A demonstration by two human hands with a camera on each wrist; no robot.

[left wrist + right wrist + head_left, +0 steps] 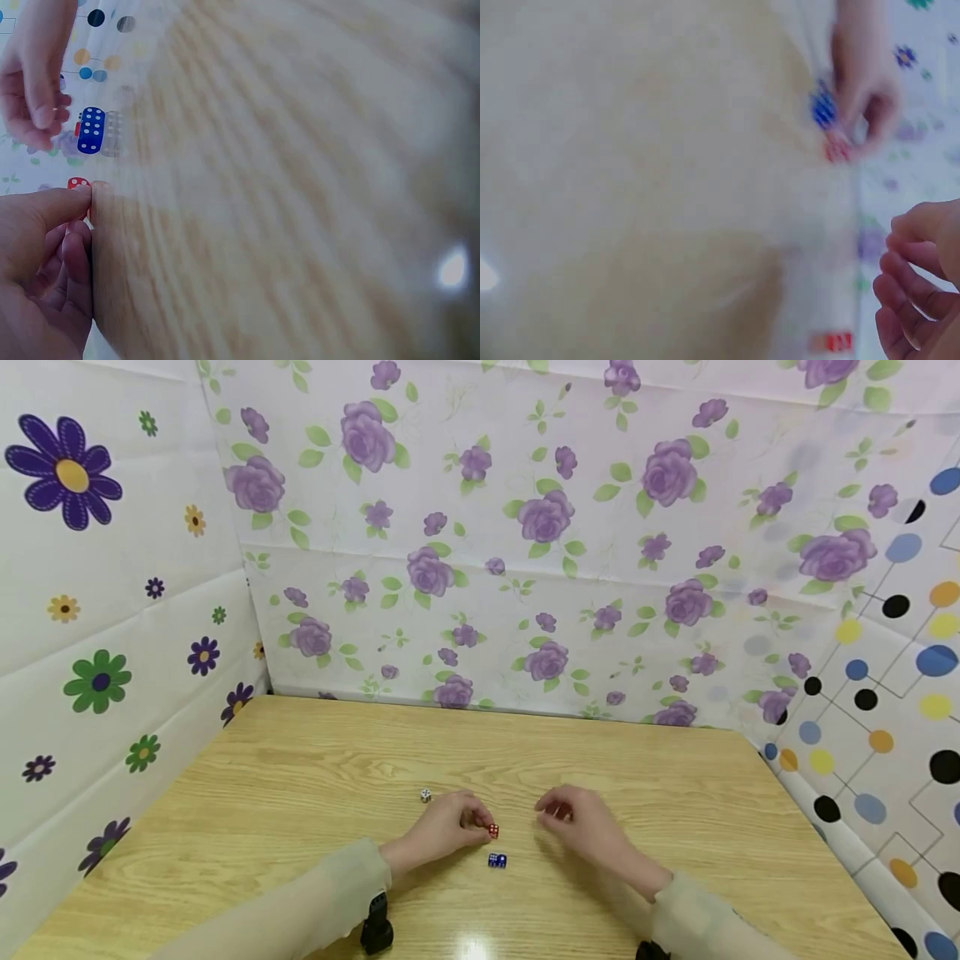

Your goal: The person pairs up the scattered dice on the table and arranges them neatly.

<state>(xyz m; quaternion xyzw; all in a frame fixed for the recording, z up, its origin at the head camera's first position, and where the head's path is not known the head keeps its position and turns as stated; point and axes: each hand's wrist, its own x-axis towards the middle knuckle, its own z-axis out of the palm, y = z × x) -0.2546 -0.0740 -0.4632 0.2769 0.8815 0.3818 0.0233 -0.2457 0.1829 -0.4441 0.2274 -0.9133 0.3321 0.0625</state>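
Observation:
My left hand [450, 822] pinches a red die [492, 832] between thumb and forefinger, low over the wooden table. In the left wrist view that red die [78, 182] shows past the thumb tip. Just nearer than it sit two blue dice [497, 861], side by side. A white die [426, 795] lies beyond the left hand. To the right, my right hand [588, 827] hovers with loosely bent fingers and nothing in them. Another red die [840, 342] appears near its fingers in the right wrist view; the hand hides it in the head view.
The wooden table [315, 760] reaches back to a curtain with purple roses [543, 518]. A flowered sheet [97, 635] hangs on the left side, and a dotted one [870, 693] on the right. Black wrist camera mounts [377, 927] sit below the sleeves.

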